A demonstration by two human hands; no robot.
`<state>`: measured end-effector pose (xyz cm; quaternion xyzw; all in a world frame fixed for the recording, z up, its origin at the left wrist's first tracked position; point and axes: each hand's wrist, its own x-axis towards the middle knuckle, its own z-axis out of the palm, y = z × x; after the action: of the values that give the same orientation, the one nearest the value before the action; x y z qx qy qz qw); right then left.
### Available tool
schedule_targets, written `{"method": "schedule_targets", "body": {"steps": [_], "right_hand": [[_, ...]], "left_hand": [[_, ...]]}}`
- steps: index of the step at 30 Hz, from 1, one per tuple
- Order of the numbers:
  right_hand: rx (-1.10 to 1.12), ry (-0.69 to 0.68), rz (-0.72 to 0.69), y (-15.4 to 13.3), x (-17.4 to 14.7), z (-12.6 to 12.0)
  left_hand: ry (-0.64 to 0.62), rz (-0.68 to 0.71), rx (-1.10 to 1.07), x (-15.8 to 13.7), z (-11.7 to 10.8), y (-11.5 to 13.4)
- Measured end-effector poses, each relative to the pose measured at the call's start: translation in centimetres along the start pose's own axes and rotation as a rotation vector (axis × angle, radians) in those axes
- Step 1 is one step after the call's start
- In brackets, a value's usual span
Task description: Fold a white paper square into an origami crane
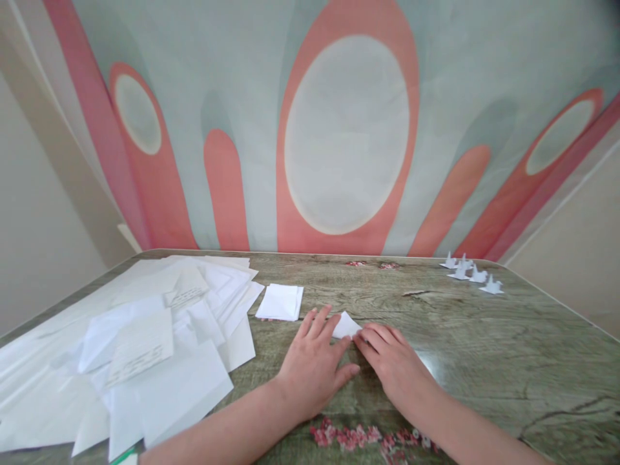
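A small piece of folded white paper (345, 325) lies on the wood-patterned table between my hands. My left hand (314, 361) rests over its left side with the fingers spread and the thumb stretched out. At the paper's right corner, the fingers of my right hand (391, 361) are bent together and pinch the edge. Part of the paper is hidden under the fingers of both hands. Just beyond my left hand sits a stack of square white paper (281, 302).
Loose white sheets (188, 381) cover the left of the table (508, 361) in an overlapping heap. Several folded paper cranes (492, 285) stand at the far right. A wall (256, 97) with painted pink shapes rises behind the table's back edge.
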<state>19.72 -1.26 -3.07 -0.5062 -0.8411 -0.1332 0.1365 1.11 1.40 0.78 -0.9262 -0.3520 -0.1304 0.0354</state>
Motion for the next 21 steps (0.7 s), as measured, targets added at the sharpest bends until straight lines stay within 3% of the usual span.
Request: {"method": "schedule_targets", "body": {"steps": [15, 21], "right_hand": [[-0.017, 0.026, -0.019, -0.1, 0.1, -0.1], [-0.065, -0.004, 0.036, 0.3, 0.1, -0.6]], "left_hand": [[-0.131, -0.025, 0.255, 0.0, -1.4, -1.6], [-0.166, -0.016, 0.269, 0.0, -1.2, -1.5]]}}
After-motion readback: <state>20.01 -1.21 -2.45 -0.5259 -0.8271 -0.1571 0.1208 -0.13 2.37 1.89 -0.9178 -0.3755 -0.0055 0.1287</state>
